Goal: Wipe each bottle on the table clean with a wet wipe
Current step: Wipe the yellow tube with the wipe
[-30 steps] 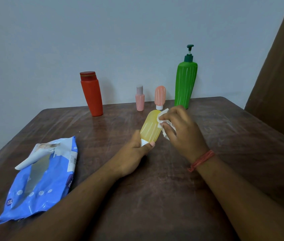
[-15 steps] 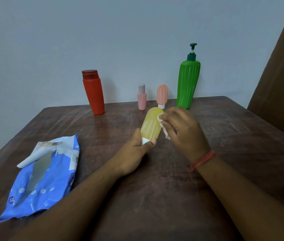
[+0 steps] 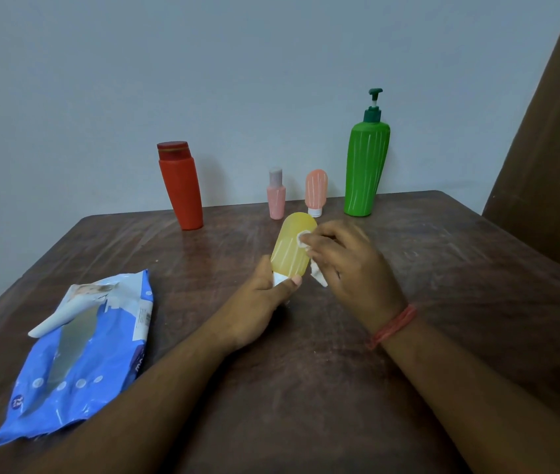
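Yellow bottle (image 3: 290, 248) pinched by left fingers (image 3: 294, 280); right fingers (image 3: 319, 239) press wipe (image 3: 303, 238).

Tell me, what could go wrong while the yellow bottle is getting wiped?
The left hand pinches the yellow bottle only by its white cap end, so a hard rub from the wet wipe in the right hand might twist it loose. If it drops or swings forward, it could knock over the small pink bottle or the peach bottle standing just behind it.
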Available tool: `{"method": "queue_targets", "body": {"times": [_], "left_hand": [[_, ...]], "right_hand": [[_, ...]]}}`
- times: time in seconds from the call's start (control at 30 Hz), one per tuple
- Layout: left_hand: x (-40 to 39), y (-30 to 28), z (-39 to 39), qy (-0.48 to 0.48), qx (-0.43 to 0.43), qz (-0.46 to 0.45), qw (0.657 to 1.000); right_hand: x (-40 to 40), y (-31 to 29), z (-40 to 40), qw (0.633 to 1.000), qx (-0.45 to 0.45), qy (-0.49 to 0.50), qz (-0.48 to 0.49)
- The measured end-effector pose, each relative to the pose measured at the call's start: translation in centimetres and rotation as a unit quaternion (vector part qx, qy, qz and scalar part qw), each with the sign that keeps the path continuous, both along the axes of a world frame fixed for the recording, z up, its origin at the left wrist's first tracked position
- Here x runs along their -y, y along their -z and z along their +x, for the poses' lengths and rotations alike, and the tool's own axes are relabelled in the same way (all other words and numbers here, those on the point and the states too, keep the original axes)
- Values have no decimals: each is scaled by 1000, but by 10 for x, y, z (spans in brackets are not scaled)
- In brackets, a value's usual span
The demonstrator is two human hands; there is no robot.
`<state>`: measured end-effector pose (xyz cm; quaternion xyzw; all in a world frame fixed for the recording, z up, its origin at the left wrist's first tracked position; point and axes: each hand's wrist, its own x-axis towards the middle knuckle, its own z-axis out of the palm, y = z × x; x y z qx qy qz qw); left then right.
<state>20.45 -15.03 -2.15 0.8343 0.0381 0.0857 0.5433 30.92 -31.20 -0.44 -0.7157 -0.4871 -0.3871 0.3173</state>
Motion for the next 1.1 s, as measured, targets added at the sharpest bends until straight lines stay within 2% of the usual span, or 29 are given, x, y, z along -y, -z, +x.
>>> {"method": "queue_targets", "body": {"times": [0.1,0.23,0.37,0.5,0.6,0.8,0.9,1.03,1.1], "left_hand": [[0,0,0,11,1,9,1000],[2,-1,-1,11,1,5,1000],[3,-3,-1,6,-11,44,999],[3,-3,-1,8,-8,41,999],[3,-3,-1,0,-8,59,998],[6,-5,-3,-1,-14,60,998],[5,-5,-2,-1,-11,46,999],[4,-3,-1,-3,-5,60,998],[3,-3,-1,-1,-1,53,999]], "right_hand": [[-1,-3,4,998,-37,21,43],[0,-2,0,1000,-21,17,-11],[3,-4,6,998,-45,38,32],[4,-3,6,999,0,30,-12],[6,-7,9,999,-23,39,23],[6,-2,9,998,-54,13,20],[5,-2,5,999,-37,-1,-13],[8,-5,8,998,-50,22,26],[6,-4,6,1000,-29,8,0]]}}
